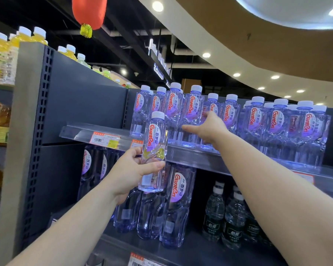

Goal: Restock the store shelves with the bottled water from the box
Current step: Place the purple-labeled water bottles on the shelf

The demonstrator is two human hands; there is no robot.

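head view: the left hand (132,170) grips a water bottle (153,150) round its lower half, in front of the shelf edge (190,152); the right hand (206,126), fingers spread and holding nothing, reaches among the standing bottles (192,112) on the shelf; the step looks like making room, then setting the bottle in; best to part the row gently so neighbours stay up, lift the base over the lip and turn the label forward; the bottle's long axis runs near vertical, cap up, leaning slightly right.
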